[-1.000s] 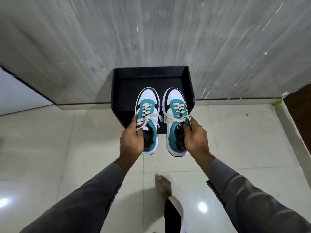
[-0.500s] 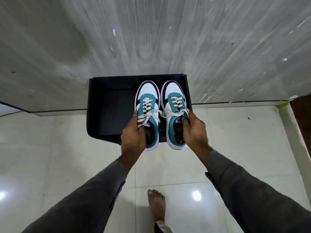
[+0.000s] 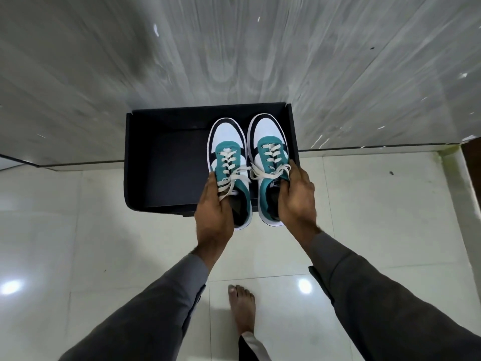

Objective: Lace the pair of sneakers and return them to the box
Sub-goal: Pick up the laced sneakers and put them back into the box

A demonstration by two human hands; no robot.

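Two teal, white and black sneakers with cream laces are held side by side over the right half of an open black box point(image 3: 166, 162). My left hand point(image 3: 212, 212) grips the left sneaker point(image 3: 226, 144) at its collar. My right hand point(image 3: 295, 199) grips the right sneaker point(image 3: 268, 139) the same way. Both toes point away from me, over the box's far right corner. The heels hang past the box's near edge. I cannot tell whether the soles touch the box floor.
The box sits on glossy white floor tiles point(image 3: 78, 230) against a grey streaked wall point(image 3: 234, 48). My bare foot point(image 3: 240, 308) stands on the tiles below the hands. A dark panel point(image 3: 472, 162) shows at the right edge.
Both hands have carried the sneakers forward and closer to the box, so the toes now reach near its far wall. My foot has stepped forward.
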